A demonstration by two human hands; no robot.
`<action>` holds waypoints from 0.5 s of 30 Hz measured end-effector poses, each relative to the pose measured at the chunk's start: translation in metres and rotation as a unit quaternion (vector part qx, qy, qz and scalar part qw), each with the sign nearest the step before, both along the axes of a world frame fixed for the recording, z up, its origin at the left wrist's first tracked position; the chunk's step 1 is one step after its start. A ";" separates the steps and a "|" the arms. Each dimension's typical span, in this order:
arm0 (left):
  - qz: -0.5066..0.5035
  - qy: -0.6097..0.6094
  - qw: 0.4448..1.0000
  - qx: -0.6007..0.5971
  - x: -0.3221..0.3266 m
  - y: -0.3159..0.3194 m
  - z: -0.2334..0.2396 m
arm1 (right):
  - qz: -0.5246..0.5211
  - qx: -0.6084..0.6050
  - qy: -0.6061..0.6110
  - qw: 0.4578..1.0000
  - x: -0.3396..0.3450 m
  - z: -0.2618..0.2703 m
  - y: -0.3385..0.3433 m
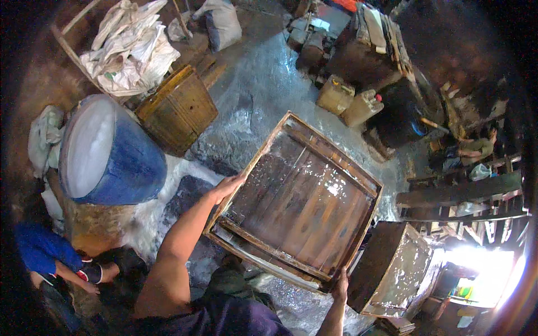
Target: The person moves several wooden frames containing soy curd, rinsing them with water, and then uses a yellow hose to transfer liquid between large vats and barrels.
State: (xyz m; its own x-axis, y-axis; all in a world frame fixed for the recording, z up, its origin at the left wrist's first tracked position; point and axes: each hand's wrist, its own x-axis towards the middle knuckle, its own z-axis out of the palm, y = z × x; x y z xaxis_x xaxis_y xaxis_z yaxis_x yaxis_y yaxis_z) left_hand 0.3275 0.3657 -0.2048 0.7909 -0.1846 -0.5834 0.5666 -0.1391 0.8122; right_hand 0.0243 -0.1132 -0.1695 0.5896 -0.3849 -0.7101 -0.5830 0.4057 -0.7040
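Note:
A wooden frame box (290,206) with slatted boards and raised rims hangs tilted in front of my body. White bits and a wet sheen lie on its boards. My left hand (229,188) grips its left rim. At the near right corner, my right hand (341,286) is closed around the edge, its fingers partly hidden. Just beyond that corner, a stack of similar wooden boxes (397,269) bears white residue on its top.
A blue barrel (130,164) with whitish contents stands left, beside a wooden crate (180,109). White sacks (130,50) pile up behind it. Jerrycans (336,94) stand at the far right. Another person (54,256) sits at lower left; a wooden bench (462,191) is at right.

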 end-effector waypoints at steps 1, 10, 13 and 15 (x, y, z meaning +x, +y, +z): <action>-0.016 0.027 0.999 -0.015 -0.014 0.008 -0.003 | 0.029 0.008 0.061 0.998 0.004 0.037 0.023; 0.022 0.024 0.997 0.069 -0.171 0.063 -0.003 | 0.019 -0.030 -0.086 0.996 -0.100 -0.049 0.035; 0.106 -0.036 0.989 0.092 -0.163 0.043 -0.037 | -0.016 0.019 -0.109 0.994 -0.109 -0.089 0.007; 0.116 -0.036 0.985 0.119 -0.154 0.041 -0.045 | -0.012 0.003 -0.126 0.992 -0.109 -0.110 -0.016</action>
State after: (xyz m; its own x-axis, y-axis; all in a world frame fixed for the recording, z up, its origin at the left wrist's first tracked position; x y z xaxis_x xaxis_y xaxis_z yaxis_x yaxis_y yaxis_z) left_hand 0.1735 0.4063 -0.2497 0.8369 0.1417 -0.5287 0.5473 -0.2044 0.8116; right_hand -0.0843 -0.1296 -0.2792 0.7393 -0.3964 -0.5444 -0.3800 0.4218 -0.8232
